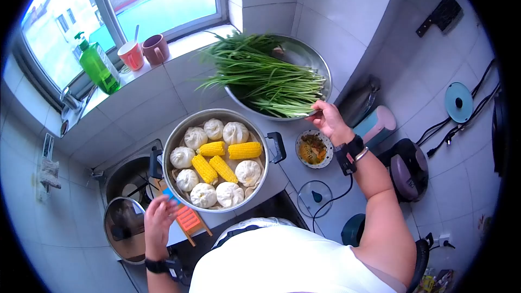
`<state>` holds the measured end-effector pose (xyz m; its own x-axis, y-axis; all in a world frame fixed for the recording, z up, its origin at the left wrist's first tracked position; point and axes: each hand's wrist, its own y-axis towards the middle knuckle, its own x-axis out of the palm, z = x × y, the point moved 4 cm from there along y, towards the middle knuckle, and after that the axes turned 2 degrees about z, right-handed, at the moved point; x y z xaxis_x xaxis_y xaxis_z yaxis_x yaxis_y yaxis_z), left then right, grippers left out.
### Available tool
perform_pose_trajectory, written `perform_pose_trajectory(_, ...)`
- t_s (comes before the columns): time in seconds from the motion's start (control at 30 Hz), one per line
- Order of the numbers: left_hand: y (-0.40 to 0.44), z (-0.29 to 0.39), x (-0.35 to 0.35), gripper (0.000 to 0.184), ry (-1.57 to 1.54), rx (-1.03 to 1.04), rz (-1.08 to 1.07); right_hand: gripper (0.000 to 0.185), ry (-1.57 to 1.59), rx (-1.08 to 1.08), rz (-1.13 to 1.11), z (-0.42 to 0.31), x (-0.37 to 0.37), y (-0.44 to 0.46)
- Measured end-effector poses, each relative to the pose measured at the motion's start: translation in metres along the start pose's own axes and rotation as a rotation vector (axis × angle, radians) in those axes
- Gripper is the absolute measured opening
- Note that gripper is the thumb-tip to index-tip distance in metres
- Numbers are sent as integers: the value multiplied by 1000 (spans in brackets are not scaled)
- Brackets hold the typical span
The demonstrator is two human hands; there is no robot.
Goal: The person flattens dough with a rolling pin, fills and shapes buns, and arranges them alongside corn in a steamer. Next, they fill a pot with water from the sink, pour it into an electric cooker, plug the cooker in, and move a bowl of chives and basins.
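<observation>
My right hand [329,122] grips the near right rim of a large metal basin [316,61], its fingers closed on the edge. The basin is tilted and holds a big bunch of long green chives [266,78], white ends to the right. Below it stands a steamer pot [169,133] with white buns [230,194] and pieces of yellow corn [244,150]. My left hand [158,220] is just off the pot's lower left, fingers loosely apart and slightly blurred, beside an orange grater [188,220] and a small blue thing [171,194]. I see nothing held in it.
A sink [116,176] lies left, with a glass lid [125,241] near its front. A patterned dish [314,149] and another glass lid [315,198] sit right. On the windowsill stand a green pump bottle [100,65] and two mugs [156,50]. A cleaver [442,15] hangs on the wall.
</observation>
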<state>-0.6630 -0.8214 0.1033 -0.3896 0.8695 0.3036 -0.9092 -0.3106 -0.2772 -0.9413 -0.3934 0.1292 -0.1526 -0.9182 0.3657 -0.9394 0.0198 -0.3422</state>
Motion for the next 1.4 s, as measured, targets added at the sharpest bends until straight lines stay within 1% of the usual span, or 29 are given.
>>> perform_pose_trajectory(0.1,17,30,60,30,-48,-49,-214,9,-13,61,-131,19,34,-24)
perform_pose_trajectory(0.17,25,38,85,32,-99,-62,-313,8,-2,143,-253,39,59,-40)
perform_pose_trajectory(0.27,31,43,92,32,-167,-82,-300,7,-17,213,-326,68,95,-61)
perform_pose_trajectory(0.3,30,42,85,30,-166,-56,-263,7,-46,203,-326,78,106,-66)
perform_pose_trajectory(0.37,17,50,77,25,-185,-58,-134,7,-55,265,-443,86,131,-83)
perform_pose_trajectory(0.43,7,51,58,18,-170,-29,1,7,-74,284,-503,101,148,-89)
perform_pose_trajectory(0.57,-12,49,19,11,-108,26,185,7,-91,356,-594,132,177,-103)
perform_pose_trajectory(0.6,-15,46,4,10,-135,62,223,10,-158,371,-598,125,185,-115)
perform_pose_trajectory(0.63,-18,45,-5,9,-166,100,265,24,-263,391,-719,120,190,-123)
perform_pose_trajectory(0.7,-30,47,-18,10,-181,115,386,48,-275,382,-923,113,195,-130)
perform_pose_trajectory(0.73,-35,47,-29,11,-182,103,414,66,-331,365,-1002,100,191,-129)
perform_pose_trajectory(0.77,-40,47,-41,12,-181,89,443,67,-379,353,-887,100,181,-114)
perform_pose_trajectory(0.83,-54,49,-55,13,-193,90,480,60,-397,179,-796,84,153,-71)
perform_pose_trajectory(0.87,-61,48,-66,14,-190,99,536,53,-430,95,-672,77,130,-42)
perform_pose_trajectory(0.9,-66,46,-74,14,-188,96,533,46,-462,12,-548,70,105,-11)
perform_pose_trajectory(0.93,-72,44,-83,15,-202,116,574,36,-424,8,-348,64,75,17)
perform_pose_trajectory(0.97,-76,42,-91,15,-216,134,615,33,-403,-19,-187,62,44,46)
perform_pose_trajectory(1.0,-80,41,-97,13,-214,156,623,35,-446,-78,20,65,13,75)
perform_pose_trajectory(1.03,-83,41,-96,13,-211,152,623,36,-461,-60,147,70,-18,103)
perform_pose_trajectory(1.07,-86,41,-95,11,-237,155,646,37,-451,52,243,83,-48,131)
perform_pose_trajectory(1.1,-89,42,-94,9,-265,159,671,35,-455,164,301,93,-68,150)
perform_pose_trajectory(1.17,-94,42,-92,10,-277,195,636,28,-488,175,418,99,-81,161)
perform_pose_trajectory(1.2,-97,40,-96,9,-310,183,696,28,-487,175,415,101,-80,168)
perform_pose_trajectory(1.23,-102,38,-104,9,-343,171,757,25,-518,127,475,101,-78,173)
perform_pose_trajectory(1.27,-101,35,-125,11,-267,204,692,22,-550,80,536,101,-78,177)
perform_pose_trajectory(1.4,-109,37,-114,15,-247,211,744,21,-610,43,544,102,-76,197)
